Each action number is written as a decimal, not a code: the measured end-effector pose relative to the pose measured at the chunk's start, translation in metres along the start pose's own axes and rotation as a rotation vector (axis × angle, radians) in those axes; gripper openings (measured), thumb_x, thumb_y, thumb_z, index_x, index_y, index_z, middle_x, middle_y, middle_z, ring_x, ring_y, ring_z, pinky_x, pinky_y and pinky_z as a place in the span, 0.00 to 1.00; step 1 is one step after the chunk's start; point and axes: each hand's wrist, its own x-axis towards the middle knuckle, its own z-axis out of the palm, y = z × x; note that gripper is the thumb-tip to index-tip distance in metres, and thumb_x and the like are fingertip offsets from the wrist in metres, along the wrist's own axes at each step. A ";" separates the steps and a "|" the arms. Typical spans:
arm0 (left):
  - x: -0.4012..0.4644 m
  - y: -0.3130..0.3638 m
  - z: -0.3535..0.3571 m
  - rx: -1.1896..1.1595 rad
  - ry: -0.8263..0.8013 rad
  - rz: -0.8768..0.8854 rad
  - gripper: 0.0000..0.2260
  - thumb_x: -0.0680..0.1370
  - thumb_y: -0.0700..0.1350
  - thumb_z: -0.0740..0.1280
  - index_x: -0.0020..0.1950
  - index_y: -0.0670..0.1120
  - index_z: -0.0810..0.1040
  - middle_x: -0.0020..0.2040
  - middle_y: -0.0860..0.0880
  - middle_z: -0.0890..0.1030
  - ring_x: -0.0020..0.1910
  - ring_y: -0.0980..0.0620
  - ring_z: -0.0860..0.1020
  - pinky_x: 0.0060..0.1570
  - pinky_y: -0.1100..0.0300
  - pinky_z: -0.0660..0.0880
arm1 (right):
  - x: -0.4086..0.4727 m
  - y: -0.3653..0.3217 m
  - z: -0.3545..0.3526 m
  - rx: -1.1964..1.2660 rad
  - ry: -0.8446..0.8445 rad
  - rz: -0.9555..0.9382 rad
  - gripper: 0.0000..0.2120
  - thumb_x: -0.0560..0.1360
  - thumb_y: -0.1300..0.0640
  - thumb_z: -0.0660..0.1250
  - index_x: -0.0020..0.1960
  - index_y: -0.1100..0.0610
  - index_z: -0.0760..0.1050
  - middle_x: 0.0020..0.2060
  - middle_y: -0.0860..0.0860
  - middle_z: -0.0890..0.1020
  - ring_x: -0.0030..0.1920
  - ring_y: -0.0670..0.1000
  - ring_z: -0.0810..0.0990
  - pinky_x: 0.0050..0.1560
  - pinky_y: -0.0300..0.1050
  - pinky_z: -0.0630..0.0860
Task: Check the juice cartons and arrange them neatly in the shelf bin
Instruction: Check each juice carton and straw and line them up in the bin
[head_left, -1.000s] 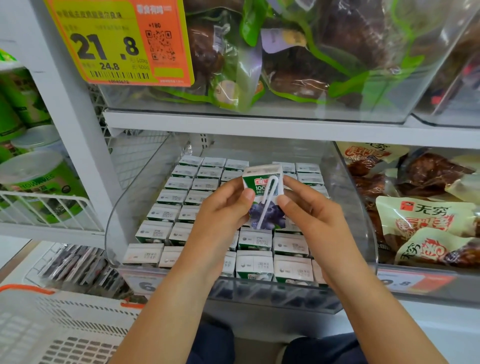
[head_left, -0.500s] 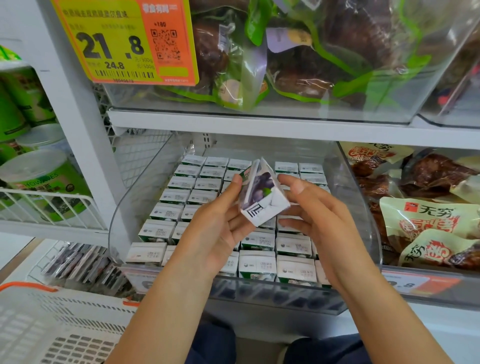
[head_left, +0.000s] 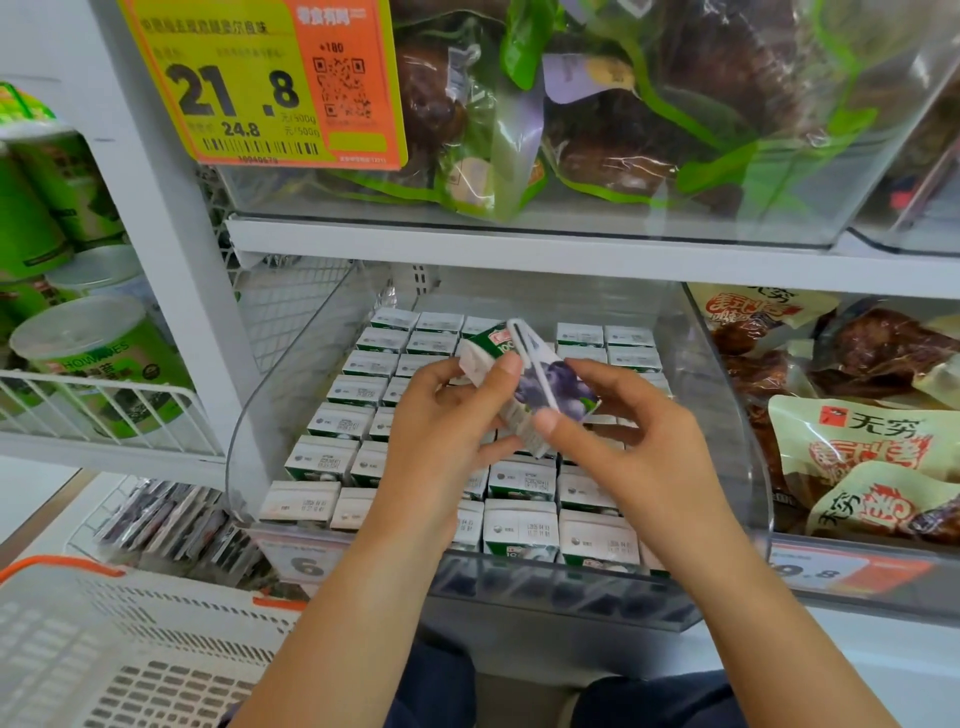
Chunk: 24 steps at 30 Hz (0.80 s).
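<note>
Both hands hold one carton (head_left: 530, 387) up over the middle of the bin (head_left: 727, 410), clear of the rows below. The left hand (head_left: 441, 431) grips its left side, thumb tip pressed on the upper face and fingers curled beneath. The right hand (head_left: 628, 441) pinches the lower right corner, thumb on the near edge, the other fingers partly extended behind the carton; how firmly they bear on it cannot be told. The carton sits tilted, top end pointing up and away to the left, its fruit-printed face and attached straw (head_left: 532, 364) turned toward the camera.

Beneath and around both hands the packed cartons (head_left: 519, 480) stand upright in straight rows, tops level. Left of the left hand the rows run unbroken to the bin wall. Directly under the hands the view is blocked, so the vacant slot cannot be located.

Judgement: the checking step is in hand, with this carton under examination and not yet placed.

The next move likely calls for turning the carton upright, printed top matching its neighbours, then lowering it squarely into the open slot. One hand should probably release first so the other can guide it down without knocking adjacent cartons askew.
</note>
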 end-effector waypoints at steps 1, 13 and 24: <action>-0.001 -0.001 0.001 0.022 0.001 0.032 0.23 0.66 0.52 0.73 0.57 0.43 0.75 0.41 0.50 0.85 0.42 0.53 0.85 0.35 0.62 0.80 | -0.001 0.000 0.001 -0.075 0.006 -0.012 0.27 0.58 0.35 0.69 0.55 0.42 0.75 0.47 0.37 0.81 0.49 0.36 0.79 0.48 0.30 0.75; -0.001 0.004 0.000 0.023 -0.123 0.013 0.22 0.69 0.60 0.66 0.55 0.47 0.79 0.42 0.50 0.86 0.43 0.53 0.85 0.40 0.60 0.80 | 0.002 0.005 0.001 0.057 0.046 0.010 0.16 0.65 0.50 0.76 0.50 0.42 0.75 0.45 0.40 0.82 0.45 0.38 0.80 0.43 0.29 0.76; 0.004 0.002 -0.010 -0.115 -0.174 0.034 0.14 0.70 0.47 0.70 0.55 0.49 0.79 0.55 0.46 0.84 0.53 0.48 0.83 0.48 0.56 0.80 | 0.004 0.002 0.001 0.226 0.006 0.079 0.18 0.67 0.40 0.66 0.52 0.47 0.78 0.47 0.44 0.84 0.49 0.44 0.82 0.51 0.39 0.77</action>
